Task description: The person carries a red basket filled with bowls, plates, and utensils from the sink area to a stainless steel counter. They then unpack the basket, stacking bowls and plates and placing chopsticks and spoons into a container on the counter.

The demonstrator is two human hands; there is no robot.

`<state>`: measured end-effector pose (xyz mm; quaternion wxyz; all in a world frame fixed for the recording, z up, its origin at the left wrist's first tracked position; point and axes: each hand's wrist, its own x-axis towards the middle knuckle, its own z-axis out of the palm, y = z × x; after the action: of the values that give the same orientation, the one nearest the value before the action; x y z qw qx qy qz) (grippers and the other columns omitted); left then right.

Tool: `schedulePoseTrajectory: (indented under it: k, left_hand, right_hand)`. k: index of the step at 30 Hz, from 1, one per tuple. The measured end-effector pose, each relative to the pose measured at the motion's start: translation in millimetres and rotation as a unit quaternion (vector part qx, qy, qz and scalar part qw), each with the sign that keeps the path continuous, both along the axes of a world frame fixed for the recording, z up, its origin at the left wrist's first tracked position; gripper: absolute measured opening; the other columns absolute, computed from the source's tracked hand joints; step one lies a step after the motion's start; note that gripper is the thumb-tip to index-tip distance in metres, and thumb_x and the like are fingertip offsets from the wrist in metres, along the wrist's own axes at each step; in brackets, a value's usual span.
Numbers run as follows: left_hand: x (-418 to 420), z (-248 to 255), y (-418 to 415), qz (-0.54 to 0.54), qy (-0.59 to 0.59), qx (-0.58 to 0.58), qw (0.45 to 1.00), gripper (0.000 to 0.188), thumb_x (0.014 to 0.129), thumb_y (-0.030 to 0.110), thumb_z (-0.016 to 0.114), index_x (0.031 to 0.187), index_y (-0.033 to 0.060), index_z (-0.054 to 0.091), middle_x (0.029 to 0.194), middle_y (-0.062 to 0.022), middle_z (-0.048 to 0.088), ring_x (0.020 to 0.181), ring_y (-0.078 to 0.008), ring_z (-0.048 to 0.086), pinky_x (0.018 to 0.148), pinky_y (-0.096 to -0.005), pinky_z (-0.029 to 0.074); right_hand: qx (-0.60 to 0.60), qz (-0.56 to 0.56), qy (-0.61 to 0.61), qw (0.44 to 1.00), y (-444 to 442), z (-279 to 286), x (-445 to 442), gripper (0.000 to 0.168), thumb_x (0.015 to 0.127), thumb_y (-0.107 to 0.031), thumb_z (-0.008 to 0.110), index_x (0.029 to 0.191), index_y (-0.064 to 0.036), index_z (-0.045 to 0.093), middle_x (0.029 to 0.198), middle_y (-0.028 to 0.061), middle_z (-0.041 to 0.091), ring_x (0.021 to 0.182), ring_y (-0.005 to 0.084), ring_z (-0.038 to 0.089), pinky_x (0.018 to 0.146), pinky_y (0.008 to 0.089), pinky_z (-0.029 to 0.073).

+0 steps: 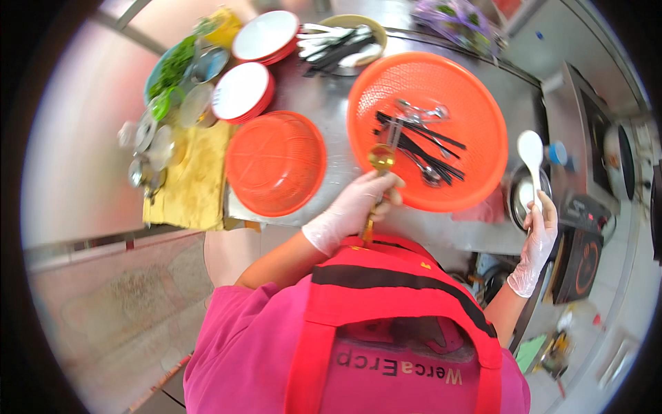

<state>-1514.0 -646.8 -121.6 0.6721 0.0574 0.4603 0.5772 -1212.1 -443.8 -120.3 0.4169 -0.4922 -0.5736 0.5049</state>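
Note:
My left hand (359, 204), in a clear thin glove, grips a gold-coloured spoon (381, 156) over the near rim of a large orange plastic colander (429, 77). Inside the colander lie several black chopsticks (432, 132) and several metal spoons (430, 176). A blurred, slender metal utensil (394, 132) shows just beyond the gold spoon's bowl; whether I hold it too, I cannot tell. My right hand (540, 227), gloved likewise, holds a white spoon (530, 150) upright by its handle, right of the colander. Behind that handle is a round metal pot (514, 199), partly hidden.
A smaller orange basket (276, 163) lies upside down beside a yellow cutting board (191, 171). Stacked red-and-white bowls (243, 90), jars (199, 106) and greens (173, 70) stand left. Behind is a basin (380, 33) of white spoons and black utensils (341, 49). An induction cooker (579, 264) is right.

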Motion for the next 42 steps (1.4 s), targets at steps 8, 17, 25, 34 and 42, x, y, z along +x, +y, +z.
schedulePoseTrajectory:
  k: [8,17,25,34,42]
  left_hand:
    - [-16,4,-65,0.067,0.038,0.008,0.997,0.023,0.096,0.025,0.046,0.106,0.0053,0.051,0.077,-0.0037,0.055,0.05,-0.008,0.039,0.045,-0.0223,0.031]
    - [-65,-4,-131,0.164,0.001,0.03,0.986,0.018,0.097,0.017,0.043,0.108,0.0059,0.051,0.076,-0.003,0.055,0.046,-0.0058,0.032,0.041,-0.021,0.026]
    - [-83,-3,-115,0.163,0.009,0.028,0.986,0.021,0.097,0.02,0.041,0.108,0.005,0.052,0.075,-0.003,0.055,0.047,-0.0057,0.032,0.043,-0.0205,0.027]
    - [-72,-9,-53,0.062,0.006,0.023,0.998,0.025,0.099,0.023,0.04,0.109,0.0039,0.051,0.075,-0.0029,0.055,0.047,-0.0061,0.033,0.042,-0.0208,0.025]
    - [-57,-5,-21,0.039,0.041,0.037,0.998,0.024,0.099,0.023,0.04,0.108,0.0048,0.051,0.073,-0.0015,0.053,0.045,-0.0049,0.03,0.042,-0.0206,0.023]
  right_hand:
    - [0.051,0.281,0.023,0.958,-12,42,-272,0.019,0.088,-0.012,0.055,0.103,-0.002,0.063,0.076,-0.0016,0.056,0.063,0.006,0.047,0.056,0.0221,0.038]
    - [0.028,0.349,-0.024,0.936,4,-18,-460,0.049,0.084,-0.017,0.058,0.128,0.003,0.047,0.102,0.0119,0.063,0.085,0.0143,0.06,0.067,0.0271,0.049]
    - [0.106,0.47,-0.057,0.874,-10,2,-372,0.039,0.086,-0.015,0.061,0.122,-0.001,0.055,0.102,0.007,0.063,0.092,0.0129,0.058,0.082,0.0253,0.046]
    - [0.137,0.337,-0.341,0.867,57,-53,-208,0.016,0.081,-0.012,0.058,0.092,-0.002,0.065,0.084,0.0152,0.066,0.078,0.0222,0.065,0.072,0.0334,0.05]
    - [0.298,0.407,-0.494,0.709,17,-66,-220,0.056,0.068,-0.034,0.074,0.112,-0.005,0.055,0.108,0.0157,0.059,0.106,0.0306,0.055,0.087,0.0402,0.045]
